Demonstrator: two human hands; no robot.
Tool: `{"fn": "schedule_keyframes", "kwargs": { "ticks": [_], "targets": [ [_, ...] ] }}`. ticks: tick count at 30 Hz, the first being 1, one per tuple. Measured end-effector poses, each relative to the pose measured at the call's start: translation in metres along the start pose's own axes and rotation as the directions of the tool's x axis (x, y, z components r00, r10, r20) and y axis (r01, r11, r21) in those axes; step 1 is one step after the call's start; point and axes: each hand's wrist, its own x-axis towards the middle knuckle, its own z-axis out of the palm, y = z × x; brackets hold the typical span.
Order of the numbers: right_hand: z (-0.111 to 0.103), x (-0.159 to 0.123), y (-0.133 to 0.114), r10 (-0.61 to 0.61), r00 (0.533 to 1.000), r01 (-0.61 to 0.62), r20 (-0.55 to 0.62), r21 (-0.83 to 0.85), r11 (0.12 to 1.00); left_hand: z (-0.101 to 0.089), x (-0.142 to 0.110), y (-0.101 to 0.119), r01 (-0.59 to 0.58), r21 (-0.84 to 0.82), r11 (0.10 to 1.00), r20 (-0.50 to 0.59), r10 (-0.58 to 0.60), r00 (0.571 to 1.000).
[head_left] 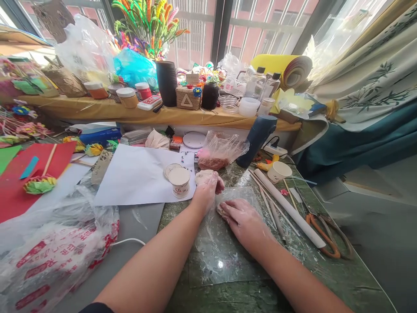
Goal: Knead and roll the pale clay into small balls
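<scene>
My left hand (207, 194) is closed round a pale lump of clay (203, 176), just right of a small white paper cup (179, 182). White residue coats the fingers of both hands. My right hand (243, 219) lies over a clear, smeared plastic sheet (224, 261), fingers together and bent down. A bit of pale clay shows at its fingertips, mostly hidden under them. A pale rolling pin (289, 208) and several thin sticks lie to the right of this hand.
Beyond the hands stand a plastic bag of reddish material (215, 158) and a dark blue bottle (257, 141). Orange-handled scissors (325, 234) lie by the right edge. White paper (137, 178) and a crumpled plastic bag (61, 248) cover the left. Jars line the sill.
</scene>
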Motion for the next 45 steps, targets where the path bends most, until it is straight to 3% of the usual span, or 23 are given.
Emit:
{"fn": "schedule_keyframes", "kwargs": {
  "ticks": [5,9,12,18,26,32,34,36,38,40,42,43,45],
  "targets": [
    [0.003,-0.005,-0.010,0.034,0.985,-0.028,-0.167,0.040,0.999,-0.002,0.003,-0.008,0.025,-0.115,0.993,0.030,-0.022,0.999],
    [0.001,-0.015,-0.022,-0.077,0.993,0.080,-0.086,0.025,0.997,-0.003,0.006,-0.011,0.089,-0.202,0.975,0.073,-0.075,0.994],
    [0.001,-0.017,-0.025,-0.020,0.985,0.024,-0.170,0.017,1.000,-0.003,0.007,-0.010,0.100,-0.196,0.976,0.072,-0.087,0.994],
    [0.014,-0.019,-0.038,-0.148,0.983,0.148,0.104,0.012,0.989,-0.003,0.005,-0.012,0.082,-0.203,0.976,0.072,-0.068,0.995],
    [0.004,-0.049,-0.041,-0.225,0.963,0.217,0.146,0.069,0.974,0.002,0.006,-0.019,0.047,-0.082,0.995,0.072,-0.041,0.997],
    [0.020,-0.042,-0.041,-0.143,0.988,0.141,0.050,0.051,0.989,0.001,0.006,-0.022,0.017,-0.111,0.994,0.091,-0.007,0.996],
    [0.015,-0.043,-0.039,-0.192,0.976,0.180,0.105,0.108,0.978,0.000,0.006,-0.021,0.017,-0.100,0.995,0.083,-0.008,0.997],
    [0.004,-0.043,-0.031,-0.109,0.989,0.083,0.104,0.226,0.971,0.000,0.006,-0.020,0.023,-0.082,0.996,0.078,-0.017,0.997],
    [-0.008,-0.037,-0.018,0.176,0.983,-0.181,0.053,0.455,0.872,-0.001,0.006,-0.017,0.031,-0.065,0.997,0.083,-0.025,0.996],
    [-0.017,-0.023,-0.003,0.475,0.877,-0.364,0.075,0.749,0.553,-0.001,0.005,-0.013,0.036,-0.058,0.998,0.088,-0.031,0.996],
    [-0.023,-0.005,0.011,0.591,0.787,-0.351,0.175,0.916,0.196,-0.001,0.004,-0.009,0.039,-0.057,0.998,0.086,-0.034,0.996],
    [-0.024,0.004,0.017,0.600,0.770,-0.322,0.217,0.944,0.071,-0.001,0.003,-0.008,0.039,-0.059,0.998,0.082,-0.035,0.996],
    [-0.026,0.020,0.027,0.593,0.755,-0.283,0.280,0.955,-0.092,-0.001,0.002,-0.006,0.042,-0.066,0.997,0.078,-0.037,0.996]
  ]
}}
